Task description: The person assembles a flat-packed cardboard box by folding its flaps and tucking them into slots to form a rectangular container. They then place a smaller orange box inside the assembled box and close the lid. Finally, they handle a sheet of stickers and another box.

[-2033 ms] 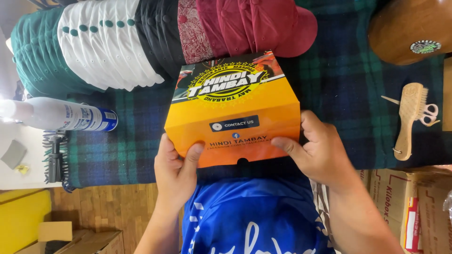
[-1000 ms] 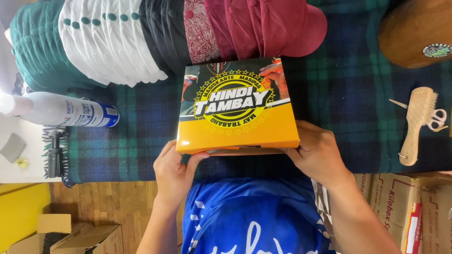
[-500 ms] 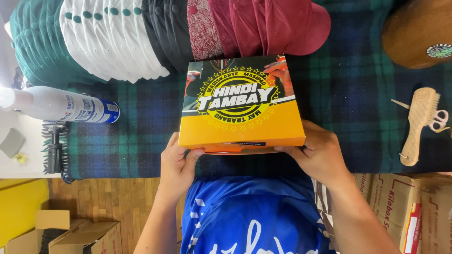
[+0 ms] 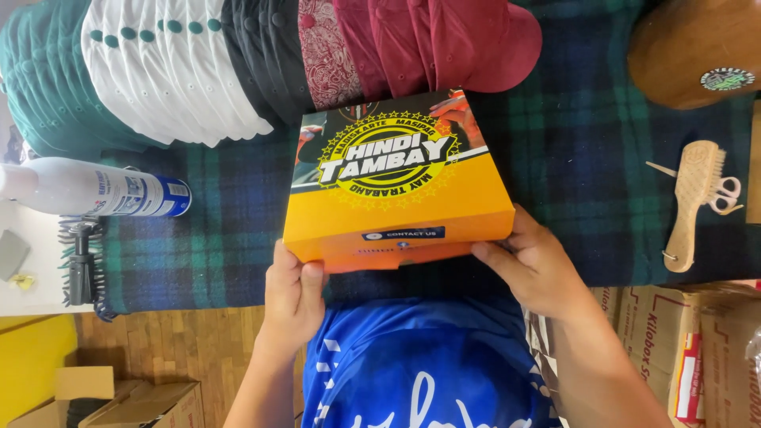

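Note:
An orange cardboard box (image 4: 396,186) with a black and yellow printed lid lies on the green plaid cloth (image 4: 587,150). My left hand (image 4: 292,299) grips its near left corner, thumb on the front flap. My right hand (image 4: 535,265) holds the near right corner, fingers pressed against the front edge. The lid sits down over the box, with a strip of the orange front panel showing below it. A row of stacked caps (image 4: 261,55) in green, white, black and maroon lies just beyond the box.
A white spray bottle (image 4: 91,190) lies at the left. A wooden brush (image 4: 694,202) and small scissors (image 4: 725,194) lie at the right, below a brown cap (image 4: 697,47). Cardboard boxes (image 4: 682,357) stand at lower right and lower left (image 4: 119,400).
The box was tilted with its front panel facing me; it now lies flat with the lid closed down. Both hands stayed at the near corners.

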